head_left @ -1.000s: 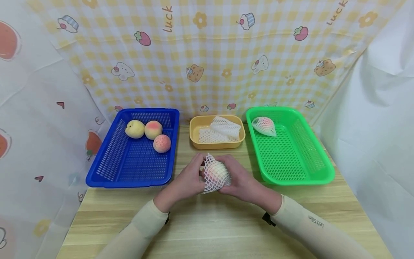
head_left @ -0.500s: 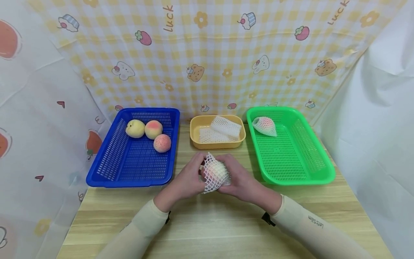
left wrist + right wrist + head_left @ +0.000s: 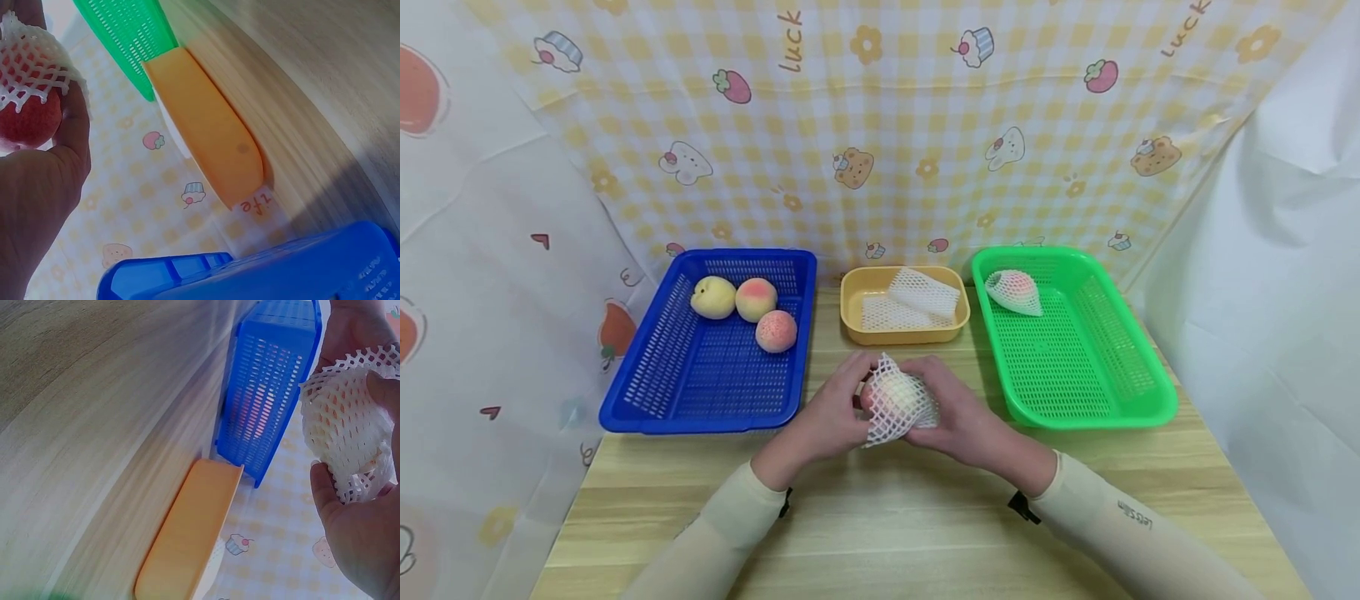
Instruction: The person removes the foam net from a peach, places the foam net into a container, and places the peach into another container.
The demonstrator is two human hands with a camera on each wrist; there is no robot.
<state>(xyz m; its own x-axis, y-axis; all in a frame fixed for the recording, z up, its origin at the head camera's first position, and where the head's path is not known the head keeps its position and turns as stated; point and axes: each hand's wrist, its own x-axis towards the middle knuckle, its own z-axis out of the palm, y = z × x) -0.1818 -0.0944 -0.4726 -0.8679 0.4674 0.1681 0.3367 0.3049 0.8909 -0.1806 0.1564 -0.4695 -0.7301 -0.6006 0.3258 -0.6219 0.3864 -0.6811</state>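
Observation:
Above the table's middle, both hands hold one peach (image 3: 30,125) inside a white foam fruit net (image 3: 901,404). My left hand (image 3: 829,421) grips the peach's left side, where its red skin lies bare of the net in the left wrist view. My right hand (image 3: 961,421) holds the netted side, with thumb and fingers on the mesh. Seen from the right wrist, the net (image 3: 344,419) covers most of the peach and its edge flares toward the left hand. Some fingertips are hidden behind the fruit.
At the left, a blue basket (image 3: 718,387) holds three peaches. A yellow tray (image 3: 902,337) with white foam nets (image 3: 925,296) stands behind the hands. The green basket (image 3: 1075,367) at the right contains one netted peach (image 3: 1017,290). A patterned cloth hangs behind.
My left hand has shifted slightly left, and more of the peach shows between its fingers and the net edge. The baskets and tray have stayed put.

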